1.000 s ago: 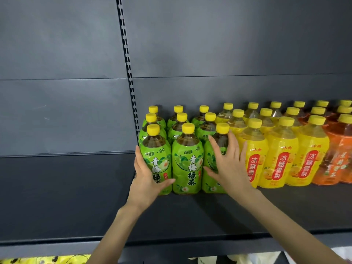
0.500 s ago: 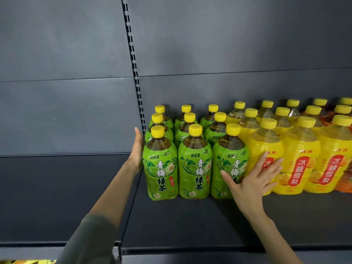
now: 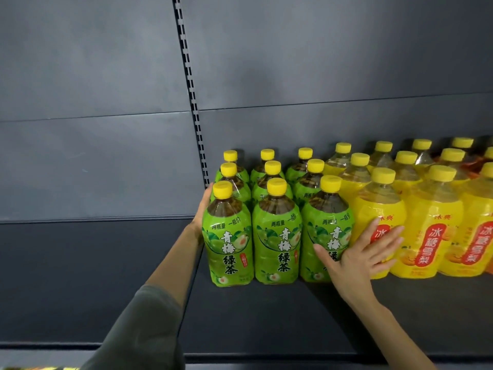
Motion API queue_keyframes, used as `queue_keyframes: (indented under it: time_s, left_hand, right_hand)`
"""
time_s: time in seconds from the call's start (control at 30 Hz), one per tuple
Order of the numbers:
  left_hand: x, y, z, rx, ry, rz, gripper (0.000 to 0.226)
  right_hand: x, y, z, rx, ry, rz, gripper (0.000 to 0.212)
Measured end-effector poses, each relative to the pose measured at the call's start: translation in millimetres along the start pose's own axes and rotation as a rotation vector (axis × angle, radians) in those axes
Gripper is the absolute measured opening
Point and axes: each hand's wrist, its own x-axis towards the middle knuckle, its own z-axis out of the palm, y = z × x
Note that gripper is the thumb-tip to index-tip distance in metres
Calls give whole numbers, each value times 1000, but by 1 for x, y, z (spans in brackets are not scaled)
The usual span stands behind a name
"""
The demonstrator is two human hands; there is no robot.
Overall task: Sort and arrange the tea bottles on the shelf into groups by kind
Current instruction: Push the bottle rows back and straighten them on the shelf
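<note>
Several green tea bottles point(image 3: 277, 236) with yellow caps stand in three columns on the dark shelf point(image 3: 266, 316). To their right stand several yellow pear-drink bottles point(image 3: 432, 236), touching the green group. Orange bottles point(image 3: 477, 164) peek out at the far right back. My left hand point(image 3: 201, 209) lies flat against the left side of the front-left green bottle, mostly hidden behind it. My right hand point(image 3: 365, 252) presses with spread straight fingers on the fronts of the front-right green bottle and the first yellow bottle.
A slotted upright point(image 3: 190, 97) runs down the dark back panel just left of the green bottles. The shelf section point(image 3: 80, 276) left of the upright holds no bottles. The shelf's front edge point(image 3: 293, 357) runs along the bottom.
My left hand went from the front of the front-left green bottle to its left side. My right hand slid lower and right onto the bottle fronts. The view came closer.
</note>
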Motion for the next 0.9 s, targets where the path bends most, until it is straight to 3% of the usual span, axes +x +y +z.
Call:
queue_keyframes:
  time_s: [0.07,0.17,0.3,0.4,0.53,0.67,0.8,0.9]
  left_hand:
    - [8,-4,-13,85,103,-44,70]
    - [6,-17,-33,80,206,11,76]
    - [-48,-49,-4,257,651,288,69]
    - [-81,-89,37,618,636,494,100]
    - [-76,-119,62,909,710,381,133]
    - [-54,-126,59,1078,728,323,132]
    - [-40,-118,65,1088,692,199,126]
    - [-48,-119,66,1127,708,203,124]
  right_hand:
    - [-1,4,-5,-20,-23,-16,112]
    - [-10,14,-19,-39,-50,-74,106]
    - [-8,4,-27,-19,41,-90,101]
    - [4,-12,-25,17,130,-33,100]
    - [3,-8,-15,68,156,82,108]
    - [2,-3,6,71,144,127,109]
    - [7,-9,12,51,168,157,107]
    - [4,-7,7,10,138,155,108]
